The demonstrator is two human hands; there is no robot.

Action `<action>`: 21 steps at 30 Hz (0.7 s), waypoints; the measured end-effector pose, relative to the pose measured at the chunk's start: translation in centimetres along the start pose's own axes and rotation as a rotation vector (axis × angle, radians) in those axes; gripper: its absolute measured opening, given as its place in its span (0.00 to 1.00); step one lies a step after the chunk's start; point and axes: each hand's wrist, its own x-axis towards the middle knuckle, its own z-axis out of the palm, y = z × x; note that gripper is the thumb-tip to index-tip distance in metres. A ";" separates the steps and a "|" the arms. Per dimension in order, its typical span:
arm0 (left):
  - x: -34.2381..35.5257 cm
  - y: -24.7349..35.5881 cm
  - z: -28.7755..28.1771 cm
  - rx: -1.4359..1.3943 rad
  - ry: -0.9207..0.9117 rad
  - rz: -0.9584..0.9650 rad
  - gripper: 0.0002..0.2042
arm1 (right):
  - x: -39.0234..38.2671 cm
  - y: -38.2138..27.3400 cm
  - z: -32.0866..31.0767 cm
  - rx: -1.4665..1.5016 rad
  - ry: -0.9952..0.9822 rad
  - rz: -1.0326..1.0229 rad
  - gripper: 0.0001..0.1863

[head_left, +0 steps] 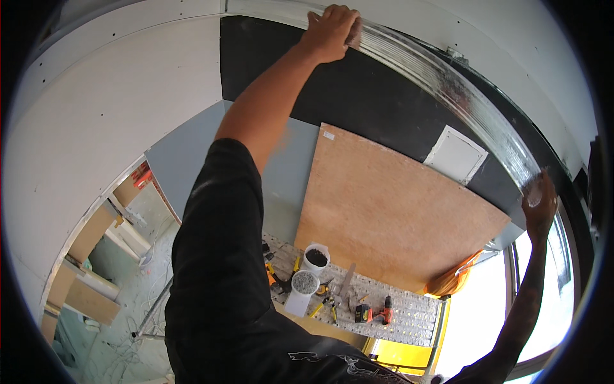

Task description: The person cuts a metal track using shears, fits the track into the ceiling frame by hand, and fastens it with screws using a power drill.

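Observation:
Overhead, a long, shiny strip point(448, 86) that looks wrapped in clear film runs along a black wall band, just below the pale ceiling. Its surface is ribbed and reflective; I cannot make out the material. My left hand point(332, 33) is raised high, its fingers closed over the strip toward the left part. At the strip's right end, my right hand point(540, 201) is closed around it with the arm stretched up. The strip's far left end passes out along the upper rim of the picture.
Below stands a perforated metal work platform point(403, 323) with a cordless drill point(386, 310), a bucket of dark material point(316, 257), a tub of grey bits point(304, 282) and hand tools. A plywood sheet point(390, 217) leans on the wall; a white access panel point(455, 155) sits above it.

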 end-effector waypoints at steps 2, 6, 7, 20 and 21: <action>0.6 -0.1 -1.4 -0.159 -0.134 -0.050 0.29 | 1.3 0.5 -0.3 0.014 0.034 -0.039 0.42; 2.5 0.3 -2.1 -0.113 -0.192 -0.072 0.28 | 3.7 1.7 -1.7 0.039 0.053 -0.073 0.39; 2.8 0.6 -2.2 -0.111 -0.210 -0.078 0.29 | 3.8 2.6 -1.4 0.103 0.052 -0.087 0.38; 2.5 -1.3 -2.2 -0.141 -0.224 -0.057 0.31 | 6.4 1.4 0.6 0.092 0.018 -0.058 0.39; 2.7 -1.2 -2.3 -0.116 -0.250 -0.078 0.31 | 6.6 1.4 0.6 0.102 0.027 -0.059 0.39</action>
